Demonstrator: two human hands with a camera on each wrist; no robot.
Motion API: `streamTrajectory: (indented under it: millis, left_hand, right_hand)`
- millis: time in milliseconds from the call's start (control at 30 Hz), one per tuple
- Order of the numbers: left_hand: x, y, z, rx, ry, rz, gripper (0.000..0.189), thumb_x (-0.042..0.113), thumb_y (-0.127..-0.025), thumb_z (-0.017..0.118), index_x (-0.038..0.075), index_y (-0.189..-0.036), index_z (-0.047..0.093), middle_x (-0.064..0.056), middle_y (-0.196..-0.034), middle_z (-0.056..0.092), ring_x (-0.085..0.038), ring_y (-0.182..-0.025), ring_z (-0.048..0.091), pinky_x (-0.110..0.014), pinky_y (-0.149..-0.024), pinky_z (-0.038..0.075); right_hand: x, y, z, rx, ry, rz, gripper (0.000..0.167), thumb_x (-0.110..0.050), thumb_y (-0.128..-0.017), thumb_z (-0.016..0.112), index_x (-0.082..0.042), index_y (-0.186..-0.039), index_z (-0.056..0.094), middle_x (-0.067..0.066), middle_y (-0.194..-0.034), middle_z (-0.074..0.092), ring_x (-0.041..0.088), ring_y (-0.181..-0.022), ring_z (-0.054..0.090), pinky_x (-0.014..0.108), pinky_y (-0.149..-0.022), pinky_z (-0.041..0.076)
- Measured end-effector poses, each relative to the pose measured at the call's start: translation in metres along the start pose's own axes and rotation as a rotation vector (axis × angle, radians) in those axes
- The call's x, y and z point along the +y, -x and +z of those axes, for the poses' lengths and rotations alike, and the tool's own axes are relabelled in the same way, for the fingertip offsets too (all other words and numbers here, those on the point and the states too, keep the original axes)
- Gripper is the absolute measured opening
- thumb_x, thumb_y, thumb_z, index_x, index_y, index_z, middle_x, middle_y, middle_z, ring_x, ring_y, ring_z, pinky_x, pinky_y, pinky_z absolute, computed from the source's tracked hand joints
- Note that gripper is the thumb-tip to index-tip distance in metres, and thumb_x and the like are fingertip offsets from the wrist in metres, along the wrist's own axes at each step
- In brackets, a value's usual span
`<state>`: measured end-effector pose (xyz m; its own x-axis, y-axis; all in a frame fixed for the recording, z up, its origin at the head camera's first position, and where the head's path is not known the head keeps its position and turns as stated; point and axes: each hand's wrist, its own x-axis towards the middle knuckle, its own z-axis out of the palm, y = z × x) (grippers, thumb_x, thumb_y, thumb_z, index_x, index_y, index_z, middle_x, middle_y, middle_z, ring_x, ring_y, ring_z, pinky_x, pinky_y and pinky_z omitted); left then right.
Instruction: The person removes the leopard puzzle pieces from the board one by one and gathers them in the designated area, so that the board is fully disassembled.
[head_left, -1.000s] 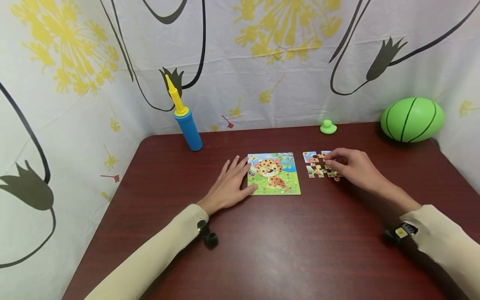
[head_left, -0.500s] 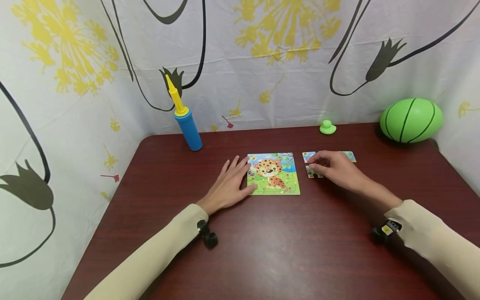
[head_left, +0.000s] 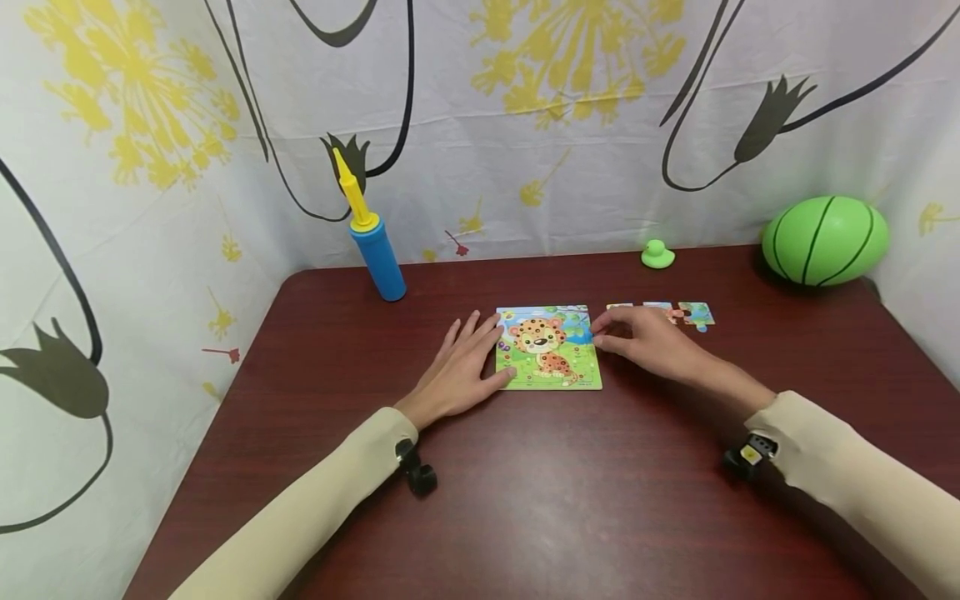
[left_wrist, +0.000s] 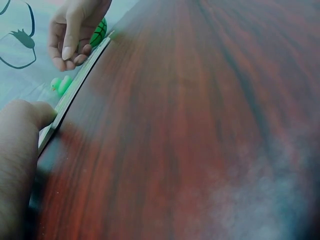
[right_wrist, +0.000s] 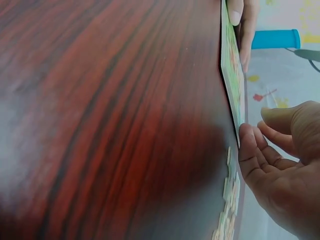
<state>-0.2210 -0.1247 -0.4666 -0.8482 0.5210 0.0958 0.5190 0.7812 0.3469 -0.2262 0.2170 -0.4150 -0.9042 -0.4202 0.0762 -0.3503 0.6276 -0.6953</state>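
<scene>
A square puzzle board [head_left: 543, 350] with a cartoon leopard cub lies on the table. My left hand [head_left: 461, 371] rests along its left side, fingers spread and thumb over the lower left part. At the opposite side is my right hand [head_left: 648, 340], its fingertips right at the board's right edge. In the right wrist view the right hand [right_wrist: 280, 155] has bent fingers, with a gap between thumb and forefinger and nothing showing in it. Loose jigsaw pieces [head_left: 697, 313] lie just behind and under this hand, which hides several of them.
On the dark red wooden table [head_left: 517, 492], a blue and yellow hand pump [head_left: 378, 250] stands at the back left. A small green rubber duck [head_left: 657, 255] sits near the back edge. At the back right corner is a green ball [head_left: 825, 242], in front of a patterned curtain [head_left: 450, 125].
My right hand has moved left from over the jigsaw pieces to the board's right edge, uncovering the rightmost pieces. The left hand and the board have stayed in place.
</scene>
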Motion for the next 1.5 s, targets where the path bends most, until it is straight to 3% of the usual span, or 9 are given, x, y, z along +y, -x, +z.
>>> streamTrajectory:
  millis: [233, 667, 1067, 1500]
  left_hand:
    - [0.0, 0.0, 0.0, 0.006, 0.007, 0.012, 0.087, 0.065, -0.106, 0.054, 0.012, -0.172, 0.038, -0.005, -0.183, 0.026, -0.033, -0.171, 0.011, -0.056, -0.137, 0.004]
    - [-0.001, 0.0, 0.0, 0.002, 0.008, 0.002, 0.087, 0.065, -0.106, 0.056, 0.012, -0.173, 0.038, -0.004, -0.183, 0.026, -0.032, -0.171, 0.01, -0.055, -0.137, 0.003]
    - [-0.001, 0.0, 0.0, 0.011, 0.017, 0.003, 0.087, 0.065, -0.106, 0.057, 0.011, -0.172, 0.039, -0.005, -0.182, 0.027, -0.032, -0.171, 0.01, -0.055, -0.137, 0.003]
    - [0.0, -0.001, -0.001, 0.008, 0.021, -0.005, 0.087, 0.064, -0.106, 0.057, 0.012, -0.172, 0.038, -0.005, -0.182, 0.027, -0.032, -0.171, 0.01, -0.056, -0.137, 0.003]
  right_hand:
    - [-0.003, -0.006, 0.009, -0.043, 0.009, -0.042, 0.019, -0.008, -0.103, 0.078, 0.001, -0.12, 0.078, 0.007, -0.11, 0.078, 0.019, -0.097, 0.074, 0.029, -0.084, 0.059]
    - [-0.008, -0.012, 0.016, -0.082, 0.041, -0.07, 0.027, -0.007, -0.099, 0.083, 0.004, -0.123, 0.077, 0.008, -0.106, 0.073, 0.02, -0.092, 0.067, 0.037, -0.082, 0.058]
    - [-0.014, -0.018, 0.018, -0.092, 0.161, -0.065, 0.036, -0.007, -0.096, 0.086, 0.009, -0.127, 0.075, 0.01, -0.102, 0.073, 0.021, -0.09, 0.068, 0.045, -0.082, 0.059]
    - [-0.021, -0.02, 0.016, -0.127, 0.182, -0.048, 0.035, -0.007, -0.097, 0.085, 0.011, -0.125, 0.074, 0.014, -0.103, 0.072, 0.027, -0.093, 0.07, 0.047, -0.083, 0.06]
